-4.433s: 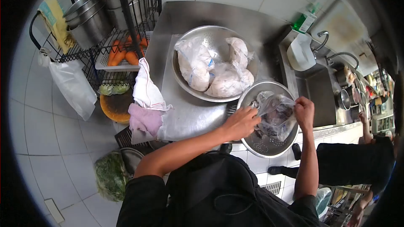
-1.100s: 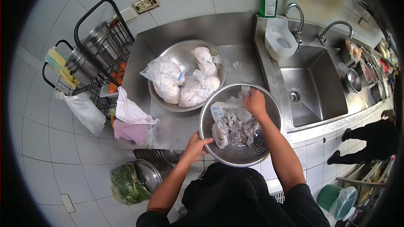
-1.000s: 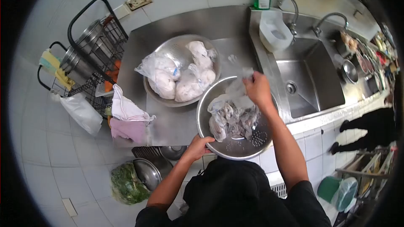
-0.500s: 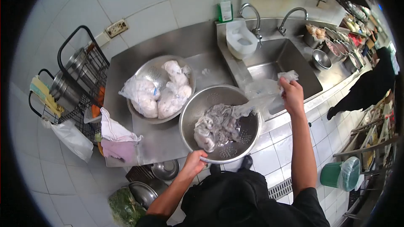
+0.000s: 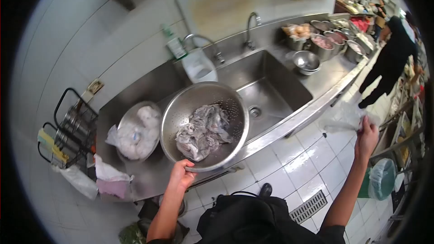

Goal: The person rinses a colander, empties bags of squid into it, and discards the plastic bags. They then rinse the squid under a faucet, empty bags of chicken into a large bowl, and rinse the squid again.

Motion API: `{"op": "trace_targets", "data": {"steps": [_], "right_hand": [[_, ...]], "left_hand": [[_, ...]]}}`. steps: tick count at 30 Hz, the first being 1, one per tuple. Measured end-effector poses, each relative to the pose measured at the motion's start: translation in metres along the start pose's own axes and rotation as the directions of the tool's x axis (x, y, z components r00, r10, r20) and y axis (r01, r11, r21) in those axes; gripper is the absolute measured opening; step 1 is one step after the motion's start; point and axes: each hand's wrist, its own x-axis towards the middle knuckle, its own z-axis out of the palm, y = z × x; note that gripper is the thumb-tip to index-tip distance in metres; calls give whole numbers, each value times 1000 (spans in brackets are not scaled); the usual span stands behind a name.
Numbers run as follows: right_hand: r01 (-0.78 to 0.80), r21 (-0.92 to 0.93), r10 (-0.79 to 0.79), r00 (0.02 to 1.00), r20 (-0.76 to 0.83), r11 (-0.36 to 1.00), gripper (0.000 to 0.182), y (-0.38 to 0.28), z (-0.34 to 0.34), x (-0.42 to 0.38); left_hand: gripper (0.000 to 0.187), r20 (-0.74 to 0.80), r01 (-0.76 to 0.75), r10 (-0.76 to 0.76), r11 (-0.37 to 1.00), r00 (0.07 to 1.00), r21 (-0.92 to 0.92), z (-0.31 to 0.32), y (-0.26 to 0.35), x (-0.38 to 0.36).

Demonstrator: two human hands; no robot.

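The colander [image 5: 204,126] is being held at its near rim by the left hand [image 5: 181,176], fingers curled shut over the rim. It is being kept tilted above the counter [image 5: 149,178], overhanging the counter's front edge and reaching to the sink [image 5: 266,90]. One grey, wet heap of seafood [image 5: 202,131] is lying inside it.

The right arm is being stretched far out to the side over the tiled floor [image 5: 312,162], well apart from the counter. An empty clear bag [image 5: 343,118] is being pinched in the closed fingers of the right hand [image 5: 367,138], hanging above a green bin [image 5: 379,178].

Open floor is lying between the counter's front edge and the right hand. Another person [image 5: 392,49] in black is standing further along the aisle.

Two large perforated vessels are being counted: the held colander and a second one [image 5: 135,131] just beside it, at its left, loaded with pale bagged lumps. Two taps [image 5: 251,29] are standing behind the one sink. Several small bowls [image 5: 316,40] are being kept beyond the sink; their number cannot be told.
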Motion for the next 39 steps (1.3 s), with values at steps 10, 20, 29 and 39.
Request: {"op": "trace_targets", "data": {"steps": [10,20,29,39], "right_hand": [[-160,-271,-43,787,-615,949,12,74,-260,60],[-416,-341,-95,509,-856,843,7,76,-383,57],[-445,-347,-195,352,-915,825,11,21,-431,72],[-318,-566,-458,356,-815,760,14,-82,-640,201]], "left_hand": [[54,214,140,-132,990,968,-24,153,-57,148],[63,123,425,-433,901,893,85,193,-149,395],[56,-99,475,-505,851,858,-224,240,-201,485],[54,-316,306,-109,663,942,683,262,-190,435]]}}
